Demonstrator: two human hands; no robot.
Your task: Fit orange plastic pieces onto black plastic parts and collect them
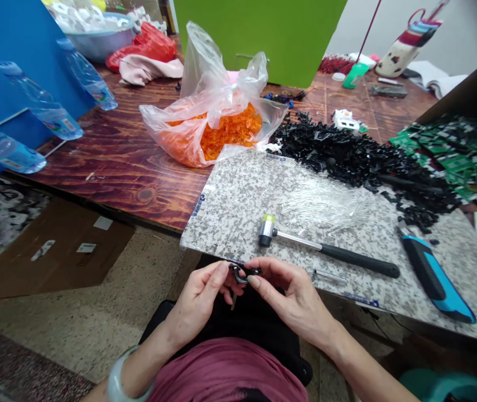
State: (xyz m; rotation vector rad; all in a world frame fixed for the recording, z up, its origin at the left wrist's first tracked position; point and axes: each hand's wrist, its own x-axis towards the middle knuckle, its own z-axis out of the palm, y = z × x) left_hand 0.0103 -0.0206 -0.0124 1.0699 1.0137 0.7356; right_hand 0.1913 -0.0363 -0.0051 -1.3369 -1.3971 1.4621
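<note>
My left hand (198, 298) and my right hand (292, 296) meet over my lap, just below the near edge of a speckled granite slab (238, 195). Both pinch a small black plastic part (242, 273) between thumb and fingertips. A thin pale pin hangs under the part. On the slab, a small mallet (326, 251) with a yellow-capped metal head and black handle lies closest to my hands. A heap of black plastic parts (355, 159) covers the slab's far right side, beside a pile of clear thin pieces (326, 204).
A plastic bag of orange pieces (217, 131) sits on the wooden table (112, 156). Three water bottles (43, 109) lie at left. A blue-handled tool (434, 276) rests on the slab's right. Green circuit boards (456, 151) pile at far right. A cardboard box (62, 251) stands on the floor.
</note>
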